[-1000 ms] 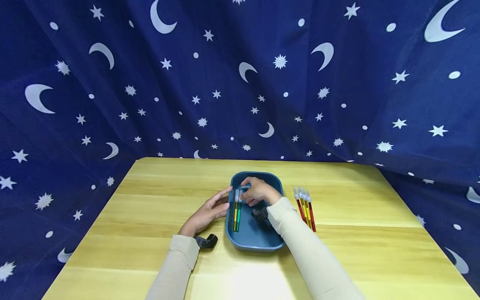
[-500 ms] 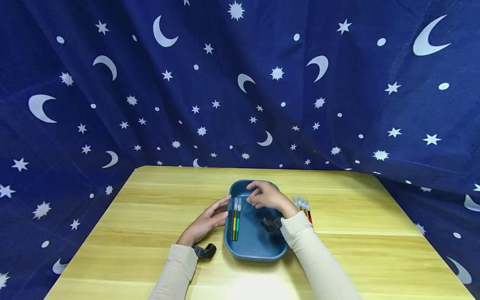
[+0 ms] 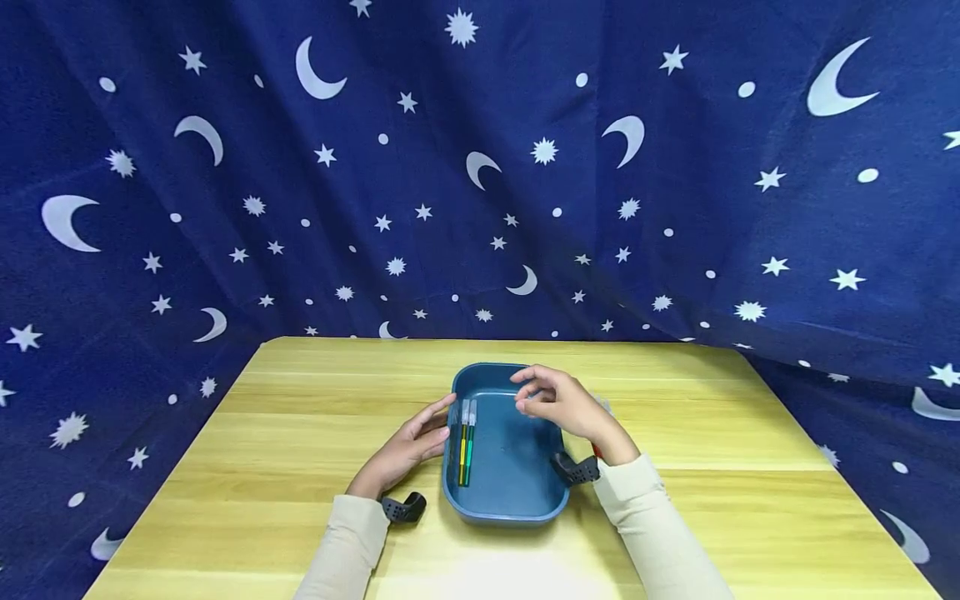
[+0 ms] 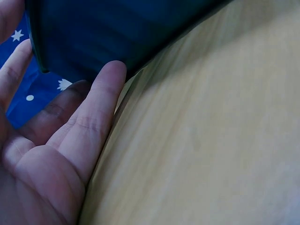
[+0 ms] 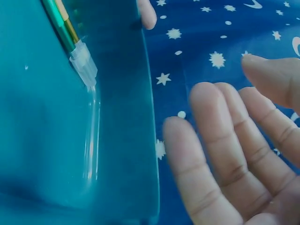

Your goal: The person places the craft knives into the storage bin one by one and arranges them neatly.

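Glare whitens the table at its near side, while the left wrist view is dim.

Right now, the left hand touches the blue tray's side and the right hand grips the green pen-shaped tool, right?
Not quite: the right hand grips nothing; the green pen-shaped tool lies in the blue tray, as the head view shows. The left hand does touch the tray's side.

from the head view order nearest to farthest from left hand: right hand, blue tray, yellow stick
1. Blue tray: its left side meets the left hand
2. Yellow stick: in the tray, left side
3. Right hand: over the tray's right side
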Available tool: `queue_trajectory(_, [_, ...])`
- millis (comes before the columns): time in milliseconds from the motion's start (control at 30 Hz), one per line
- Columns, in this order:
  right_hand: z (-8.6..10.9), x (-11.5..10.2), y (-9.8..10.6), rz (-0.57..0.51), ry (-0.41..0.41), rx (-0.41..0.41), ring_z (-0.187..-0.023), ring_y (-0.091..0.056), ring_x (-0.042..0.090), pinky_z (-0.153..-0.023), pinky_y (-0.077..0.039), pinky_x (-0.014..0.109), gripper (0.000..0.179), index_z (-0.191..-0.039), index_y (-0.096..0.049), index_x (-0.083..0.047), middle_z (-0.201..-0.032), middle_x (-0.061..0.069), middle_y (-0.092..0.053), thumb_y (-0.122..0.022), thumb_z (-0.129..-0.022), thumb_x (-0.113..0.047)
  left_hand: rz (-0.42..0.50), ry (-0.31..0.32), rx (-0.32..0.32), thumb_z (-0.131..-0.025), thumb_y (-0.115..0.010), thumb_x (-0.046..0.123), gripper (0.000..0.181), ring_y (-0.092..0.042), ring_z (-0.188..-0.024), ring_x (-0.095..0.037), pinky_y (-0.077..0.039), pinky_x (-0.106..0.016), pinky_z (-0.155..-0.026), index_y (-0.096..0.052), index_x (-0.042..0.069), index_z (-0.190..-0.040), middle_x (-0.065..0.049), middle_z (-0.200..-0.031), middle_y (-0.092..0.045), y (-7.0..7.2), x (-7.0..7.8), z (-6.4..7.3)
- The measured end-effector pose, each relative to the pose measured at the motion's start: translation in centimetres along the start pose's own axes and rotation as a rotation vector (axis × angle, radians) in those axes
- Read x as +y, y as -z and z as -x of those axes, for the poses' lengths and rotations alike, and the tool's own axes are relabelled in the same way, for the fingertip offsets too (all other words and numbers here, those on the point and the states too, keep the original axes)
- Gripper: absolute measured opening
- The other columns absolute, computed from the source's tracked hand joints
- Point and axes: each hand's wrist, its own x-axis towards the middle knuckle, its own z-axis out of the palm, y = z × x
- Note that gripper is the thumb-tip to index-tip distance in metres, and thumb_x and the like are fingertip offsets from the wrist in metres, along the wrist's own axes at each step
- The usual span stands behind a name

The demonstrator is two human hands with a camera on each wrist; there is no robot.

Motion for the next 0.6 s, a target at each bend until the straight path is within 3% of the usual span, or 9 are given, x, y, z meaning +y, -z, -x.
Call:
queue_trajectory(100, [1.0,0.0,0.1,0.008,0.026,0.058,-0.095,-0.075,0.027,-0.086,-0.061,0.027,0.035,-0.134,-0.063,0.012,-0.108,0.022,-0.073,-0.070,-0.102,0.002,0.001,-0.002,0.001,-0.116,-0.052,0.015,0.065,-0.039,-0.153,-0.047,-0.047,-0.049,-0.119,-0.023,0.013,-0.174,-0.032,-0.171,-0.025,0.0,0.0,0.2])
queue_trajectory(233, [2.0,-0.1,0.3,0.025,0.063,0.130,-0.091,-0.073,0.020,-0.084,-0.060,0.025,0.029,-0.129,-0.067,0.010,-0.107,0.023,-0.073,-0.071,-0.101,0.003,0.004,-0.010,-0.003,-0.116,-0.052,0.015,0.065,-0.038,-0.154,-0.047,-0.047,-0.047,-0.119,-0.022,0.012,-0.174,-0.034,-0.171,-0.024,0.0,0.1,0.2])
queue_trajectory(600, [3.8,-0.3,2.6,0.070,0.160,0.216,-0.087,-0.073,0.012,-0.078,-0.059,0.021,0.027,-0.125,-0.068,0.012,-0.102,0.026,-0.073,-0.071,-0.099,0.010,0.017,-0.017,-0.026,-0.117,-0.050,0.015,0.065,-0.036,-0.155,-0.047,-0.048,-0.038,-0.117,-0.021,0.011,-0.174,-0.033,-0.171,-0.024,0.0,0.2,0.1])
